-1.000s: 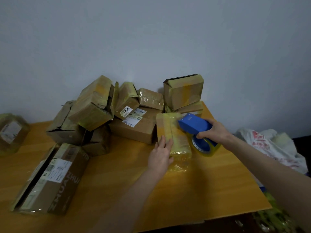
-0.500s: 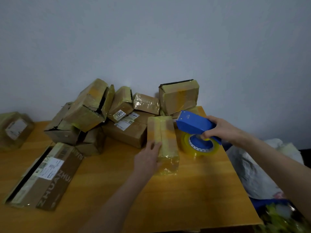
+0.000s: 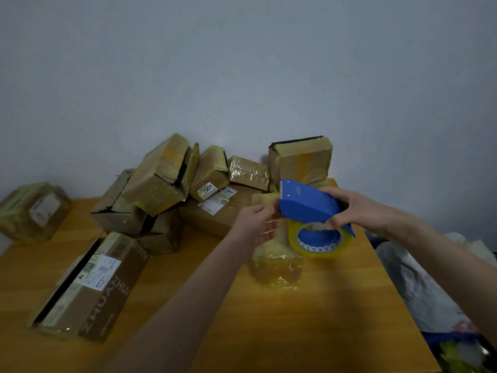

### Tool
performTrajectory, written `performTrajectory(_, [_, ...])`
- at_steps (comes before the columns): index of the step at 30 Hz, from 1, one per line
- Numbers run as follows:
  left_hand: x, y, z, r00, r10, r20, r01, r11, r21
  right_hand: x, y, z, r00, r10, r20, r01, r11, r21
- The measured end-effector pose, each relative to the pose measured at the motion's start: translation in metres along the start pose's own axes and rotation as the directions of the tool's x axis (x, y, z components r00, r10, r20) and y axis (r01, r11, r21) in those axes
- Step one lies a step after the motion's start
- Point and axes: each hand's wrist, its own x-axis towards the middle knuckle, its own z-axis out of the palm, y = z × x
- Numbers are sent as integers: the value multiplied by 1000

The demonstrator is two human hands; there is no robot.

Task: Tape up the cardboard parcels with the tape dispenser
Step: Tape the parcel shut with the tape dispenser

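My right hand (image 3: 349, 210) grips the handle of the blue tape dispenser (image 3: 306, 203), held in the air above the table; its yellowish tape roll (image 3: 320, 239) hangs below. My left hand (image 3: 255, 223) reaches up to the dispenser's front end, fingers at the blade side; whether it pinches the tape end I cannot tell. Below both lies a small parcel (image 3: 275, 267), wrapped all over in yellowish tape, on the wooden table (image 3: 309, 319). Its far part is hidden by my left hand and the dispenser.
A heap of taped cardboard parcels (image 3: 161, 184) stands against the grey wall. A long box (image 3: 91, 286) printed ZHUANZHUAN lies at the front left, another parcel (image 3: 32, 211) at the far left. White plastic bags (image 3: 419, 286) lie beyond the table's right edge.
My left hand has let go of the small parcel and risen to the dispenser's front. My right hand has lifted the dispenser off the parcel.
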Motion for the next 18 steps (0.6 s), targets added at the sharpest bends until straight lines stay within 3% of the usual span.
performTrajectory(11, [5,-3,-23,999,-33,-30,30,996,-85,13,-5,6,1000,10,15,-10,1000,-19])
performTrajectory(18, [11,1,-25,990,35,-138,-27,998,60,19,-8,7,1000,2,10,-1,997,-74])
